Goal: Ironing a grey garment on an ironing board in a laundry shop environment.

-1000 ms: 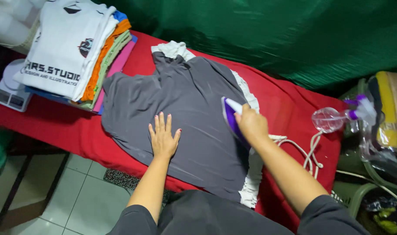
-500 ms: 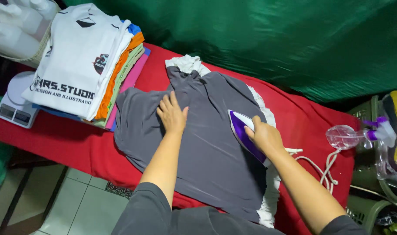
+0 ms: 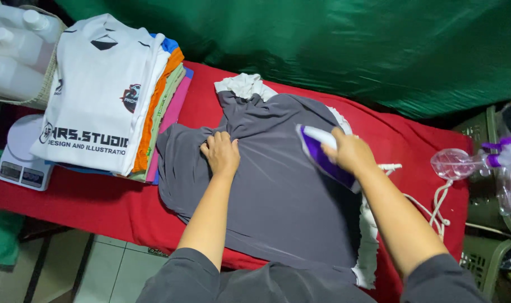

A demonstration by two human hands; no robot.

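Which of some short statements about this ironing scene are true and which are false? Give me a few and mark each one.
1. The right hand grips a purple and white iron on the grey shirt. True.
2. The left hand holds a spray bottle. False: it presses flat on the grey shirt; the spray bottle lies at the right, untouched.
3. The stack of folded shirts has a white one on top. True.
4. The ironing surface is covered in blue cloth. False: it is red.
5. A kitchen scale sits beside the stack. True.
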